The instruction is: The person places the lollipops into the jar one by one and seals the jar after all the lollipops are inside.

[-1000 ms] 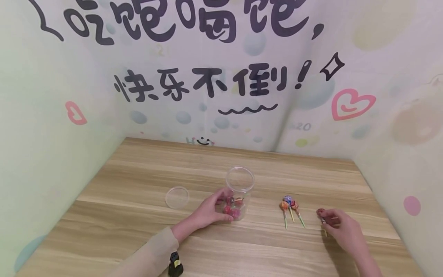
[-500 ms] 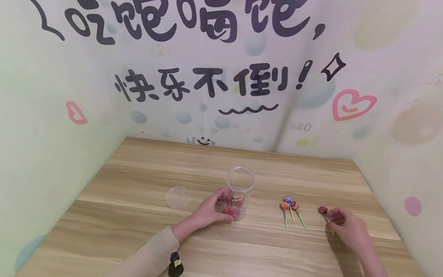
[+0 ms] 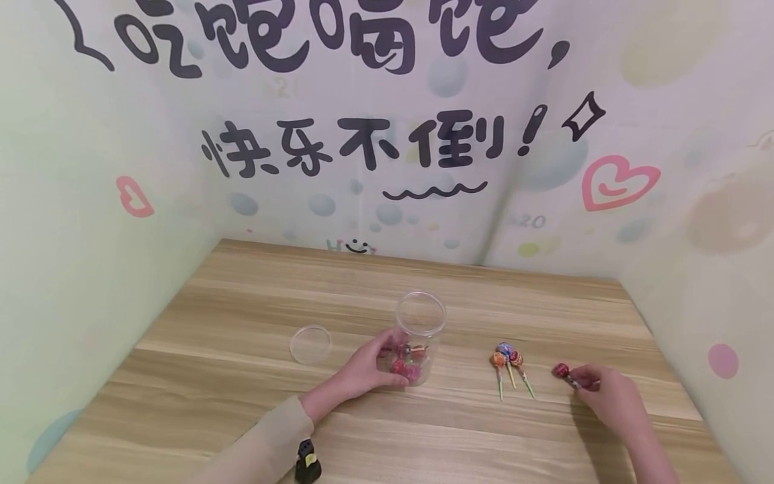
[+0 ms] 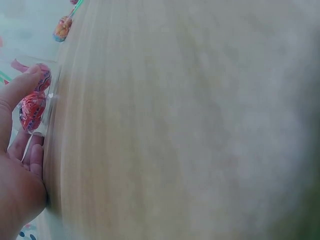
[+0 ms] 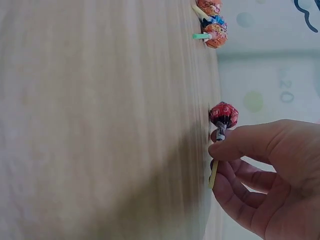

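Note:
My left hand (image 3: pixel 364 368) grips the lower side of a clear, lidless plastic jar (image 3: pixel 420 323) standing on the table. Inside it lie several lollipops in red and pink wrappers (image 4: pixel 33 110). On the right, my right hand (image 3: pixel 612 398) pinches the stick of a dark red lollipop (image 5: pixel 224 115) between thumb and fingers; in the right wrist view its yellow stick end points down past the fingertips. Between the hands a bunch of lollipops lies on the table: an orange one (image 3: pixel 498 360), a blue-purple one (image 3: pixel 504 348) and a red-orange one (image 3: pixel 516 358).
A round clear lid (image 3: pixel 311 344) lies flat on the wooden table (image 3: pixel 254 296), left of the jar. Printed walls enclose the table at the back and both sides. A small black object with a yellow patch (image 3: pixel 308 462) sits by the left sleeve.
The right hand has shifted slightly right and down, and the pinched lollipop has turned from nearly upright in view to slanted, its head pointing up-left. The left hand and jar stay put.

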Demonstrator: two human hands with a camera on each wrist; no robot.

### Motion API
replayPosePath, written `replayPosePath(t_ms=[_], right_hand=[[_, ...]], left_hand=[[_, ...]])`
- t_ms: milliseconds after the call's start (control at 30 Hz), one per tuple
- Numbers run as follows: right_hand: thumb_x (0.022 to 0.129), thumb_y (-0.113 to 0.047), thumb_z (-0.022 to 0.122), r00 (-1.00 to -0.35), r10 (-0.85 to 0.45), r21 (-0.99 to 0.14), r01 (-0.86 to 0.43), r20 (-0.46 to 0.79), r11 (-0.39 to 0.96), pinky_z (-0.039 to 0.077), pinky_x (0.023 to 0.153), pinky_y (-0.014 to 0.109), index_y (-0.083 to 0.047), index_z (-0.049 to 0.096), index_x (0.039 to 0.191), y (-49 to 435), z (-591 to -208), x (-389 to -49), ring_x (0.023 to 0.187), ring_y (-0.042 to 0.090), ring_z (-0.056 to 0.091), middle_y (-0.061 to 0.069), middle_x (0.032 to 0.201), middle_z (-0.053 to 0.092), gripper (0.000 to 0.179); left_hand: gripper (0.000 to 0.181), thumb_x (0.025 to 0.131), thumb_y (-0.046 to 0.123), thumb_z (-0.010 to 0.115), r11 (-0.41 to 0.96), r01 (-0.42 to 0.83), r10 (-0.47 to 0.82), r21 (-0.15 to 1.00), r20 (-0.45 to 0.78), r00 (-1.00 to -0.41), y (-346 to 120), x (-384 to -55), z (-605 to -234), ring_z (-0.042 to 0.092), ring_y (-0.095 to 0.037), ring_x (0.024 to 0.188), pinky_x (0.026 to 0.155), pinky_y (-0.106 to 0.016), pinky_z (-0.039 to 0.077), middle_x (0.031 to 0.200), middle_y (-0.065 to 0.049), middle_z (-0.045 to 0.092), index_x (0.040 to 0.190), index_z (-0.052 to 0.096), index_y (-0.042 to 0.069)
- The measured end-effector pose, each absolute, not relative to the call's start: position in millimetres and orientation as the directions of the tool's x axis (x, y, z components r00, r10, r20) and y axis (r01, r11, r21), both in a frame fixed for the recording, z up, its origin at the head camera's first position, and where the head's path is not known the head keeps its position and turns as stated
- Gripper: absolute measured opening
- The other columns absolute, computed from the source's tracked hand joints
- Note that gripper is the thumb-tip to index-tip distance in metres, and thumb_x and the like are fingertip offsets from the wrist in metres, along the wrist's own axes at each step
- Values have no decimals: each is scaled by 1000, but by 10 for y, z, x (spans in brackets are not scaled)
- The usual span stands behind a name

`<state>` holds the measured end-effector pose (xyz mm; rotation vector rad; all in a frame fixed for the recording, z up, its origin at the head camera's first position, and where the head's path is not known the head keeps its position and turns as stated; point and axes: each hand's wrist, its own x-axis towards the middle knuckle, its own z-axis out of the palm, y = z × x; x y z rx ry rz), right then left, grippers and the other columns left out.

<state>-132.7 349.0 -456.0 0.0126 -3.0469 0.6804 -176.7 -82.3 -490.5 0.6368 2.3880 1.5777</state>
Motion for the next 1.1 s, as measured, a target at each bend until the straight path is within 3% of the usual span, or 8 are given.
replayPosePath(t_ms=[233,500,733,1100], right_hand=[[77,1,75,-998,-43,-444,-57,41,894,51,63,19,0,73,97,3492,-4529,-1346,74,15,67,15,90,75,21],[83,-1,71,-996,-83,-434,-79,10,897,59,73,44,-1,73,104,3462,-4397,-1440,87,32,71,19,98,75,21],[86,-3,69,-986,-168,-418,-162,23,894,57,66,30,-2,73,104,3409,-4220,-1573,84,28,71,17,97,75,19],[85,-3,70,-946,-304,-335,-325,116,884,51,63,24,-5,75,100,3192,-3845,-1857,74,14,66,8,87,75,16]], left_hand=[[76,75,20,86,337,240,460,910,64,-886,-828,-1768,-4909,55,-23,125,107,-40,46,133,-6,61,140,48,13],[74,74,22,87,354,245,457,903,62,-887,-827,-1780,-4920,56,-22,124,107,-39,46,129,-4,63,137,50,15],[73,74,22,87,357,251,457,900,66,-887,-828,-1784,-4934,56,-22,124,107,-40,46,129,-4,63,137,50,15],[77,74,25,88,368,239,449,899,53,-892,-827,-1779,-4932,57,-22,122,106,-41,47,129,-5,63,139,48,13]])
